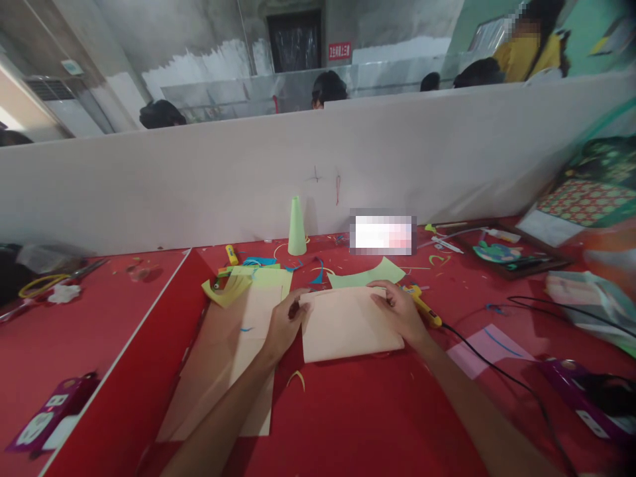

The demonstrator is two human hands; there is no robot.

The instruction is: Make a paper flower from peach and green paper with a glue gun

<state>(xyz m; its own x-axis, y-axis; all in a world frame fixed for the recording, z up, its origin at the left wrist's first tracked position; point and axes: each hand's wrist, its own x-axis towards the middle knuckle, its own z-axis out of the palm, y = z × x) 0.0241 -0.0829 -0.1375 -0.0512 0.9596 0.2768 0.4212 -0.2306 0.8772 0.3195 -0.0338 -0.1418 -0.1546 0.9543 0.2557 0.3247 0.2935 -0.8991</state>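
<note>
A folded sheet of cream paper (pixel 348 324) is held between my two hands over the red table. My left hand (pixel 288 321) pinches its upper left corner, thumb on the near face. At the upper right corner my right hand (pixel 400 311) grips it the same way, its thumb on the front. Just behind the sheet lies a curved light-green paper piece (pixel 370 273). To the left, larger cream sheets (pixel 238 371) lie flat, with yellow-green paper scraps (pixel 228 288) on top. A thin curved strip of paper (pixel 297 379) rests near my left wrist.
A light-green paper cone (pixel 297 228) stands by the white partition (pixel 223 185). A yellow glue gun (pixel 424 310) with a black cable lies beside my right hand. Farther right are pink paper (pixel 489 351), a dark-framed tray (pixel 536 268) and a purple box (pixel 586 397). A red divider (pixel 119 371) runs along the left.
</note>
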